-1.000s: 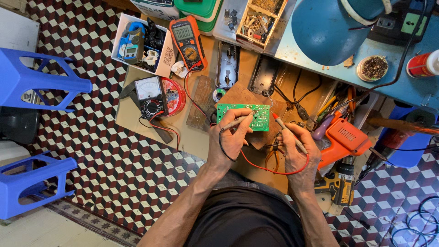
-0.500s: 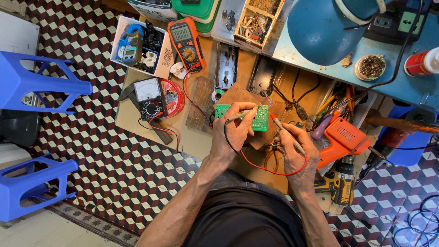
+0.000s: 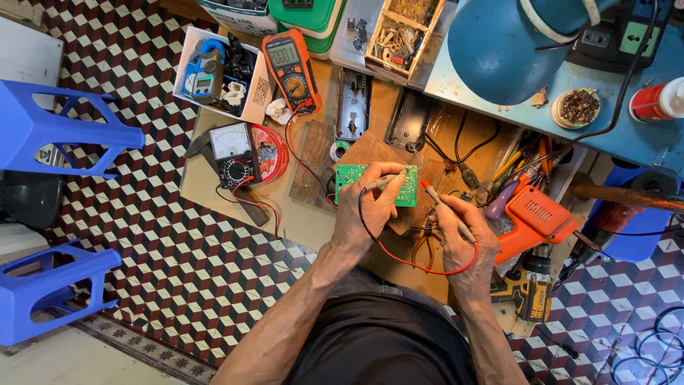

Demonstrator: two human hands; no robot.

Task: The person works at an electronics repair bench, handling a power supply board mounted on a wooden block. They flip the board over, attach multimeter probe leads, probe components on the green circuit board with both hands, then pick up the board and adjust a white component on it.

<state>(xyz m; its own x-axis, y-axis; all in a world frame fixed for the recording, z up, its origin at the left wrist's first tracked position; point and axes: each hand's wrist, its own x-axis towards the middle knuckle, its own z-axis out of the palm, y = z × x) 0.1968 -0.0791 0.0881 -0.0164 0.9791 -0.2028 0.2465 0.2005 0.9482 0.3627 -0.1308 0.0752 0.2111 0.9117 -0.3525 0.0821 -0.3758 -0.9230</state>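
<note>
The left hand is closed around a slim black-wired test probe, its tip resting on a small green rectangular circuit board. The board lies flat on a worn wooden block near the middle of the low brown worktable, directly under the fingers of that hand. The right hand is closed in a pencil grip on a red-tipped test probe, whose point hovers just right of the board; whether it touches cannot be told. A red lead loops between both hands.

Containers: a white open cardboard box at upper left holds a blue handheld meter and dark and white small parts. A compartmented wooden tray at the top holds mixed metal hardware. A small round tin on the blue bench top is filled with brown granular matter. A green-lidded plastic tub sits at the top edge, contents hidden.

An orange digital multimeter and a black analogue meter lie left of the board. Two blue plastic stools stand on the chequered tile floor.
</note>
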